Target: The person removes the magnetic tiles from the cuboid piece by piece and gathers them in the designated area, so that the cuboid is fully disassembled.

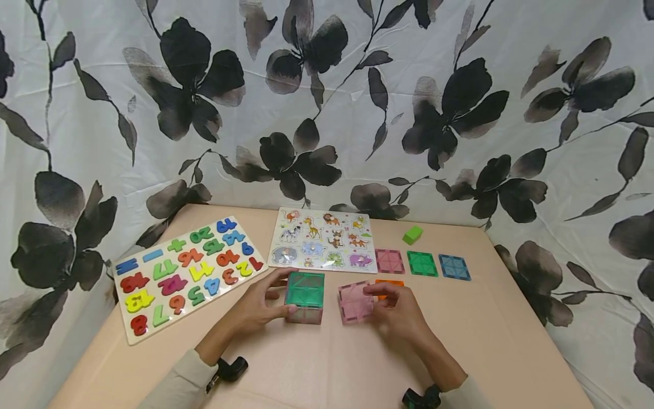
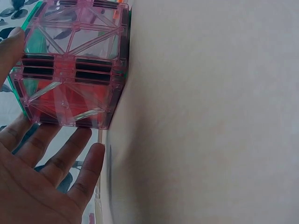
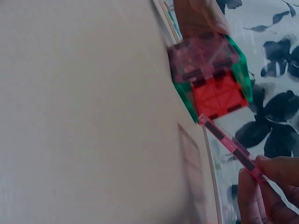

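Observation:
A box of see-through magnetic tiles [image 1: 305, 291] stands on the table, with a green top and a pink near side. My left hand [image 1: 263, 301] grips it from the left, thumb at the near side and fingers behind. In the right wrist view, the side facing my right hand has no tile, and a red tile [image 3: 219, 95] shows within. My right hand [image 1: 401, 312] pinches a loose pink magnetic tile [image 1: 355, 302] by its right edge, between thumb and fingers. That tile is held tilted, a short gap to the right of the box in the head view.
An orange tile [image 1: 389, 283] lies partly hidden behind my right hand. Beyond it are flat pink [image 1: 390, 261], green [image 1: 422, 263] and blue tiles [image 1: 454, 267] and a green block [image 1: 413, 234]. A number puzzle board [image 1: 168, 250] lies left, an animal puzzle board [image 1: 322, 238] behind.

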### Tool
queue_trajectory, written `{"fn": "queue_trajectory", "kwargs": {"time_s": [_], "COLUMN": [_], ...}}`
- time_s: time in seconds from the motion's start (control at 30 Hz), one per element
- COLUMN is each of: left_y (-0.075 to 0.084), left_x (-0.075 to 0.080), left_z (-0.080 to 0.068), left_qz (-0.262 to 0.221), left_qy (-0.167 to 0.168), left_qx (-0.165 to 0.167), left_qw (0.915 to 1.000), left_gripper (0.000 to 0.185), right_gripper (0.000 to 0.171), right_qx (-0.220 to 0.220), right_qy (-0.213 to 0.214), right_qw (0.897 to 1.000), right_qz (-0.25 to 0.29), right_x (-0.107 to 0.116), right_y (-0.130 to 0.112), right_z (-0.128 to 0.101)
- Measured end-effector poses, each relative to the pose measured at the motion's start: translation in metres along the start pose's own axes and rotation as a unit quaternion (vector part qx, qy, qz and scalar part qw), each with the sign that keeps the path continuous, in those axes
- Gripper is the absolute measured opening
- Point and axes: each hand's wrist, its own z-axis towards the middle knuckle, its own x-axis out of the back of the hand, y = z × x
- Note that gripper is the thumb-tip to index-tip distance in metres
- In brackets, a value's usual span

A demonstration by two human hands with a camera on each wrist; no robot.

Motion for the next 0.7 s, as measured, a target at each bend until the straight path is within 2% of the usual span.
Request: {"fn": "queue_trajectory", "kwargs": {"time_s": [0.27, 0.5, 0.7], "left_y": [-0.002, -0.002, -0.001], "left_x": [0.000, -0.001, 0.000], "left_z": [-0.001, -0.001, -0.001], "left_qz": [0.002, -0.002, -0.002], "left_qy": [0.001, 0.000, -0.002], "left_qx": [-0.008, -0.001, 0.003], "left_qw": [1.0000, 1.0000, 1.0000], "left_gripper": [0.075, 0.076, 0.075], "right_gripper": [0.038, 0.039, 0.042], "right_qx": [-0.031, -0.044, -0.077], "right_qy": [0.026, 0.051, 0.074], "right_qw": [0.998, 0.996, 0.991], "right_qz": [0.043, 0.065, 0.081], "right_x": [0.040, 0.080, 0.110], "right_y": [0.014, 0.039, 0.057], "right_z": [0.000, 0.001, 0.000]}}
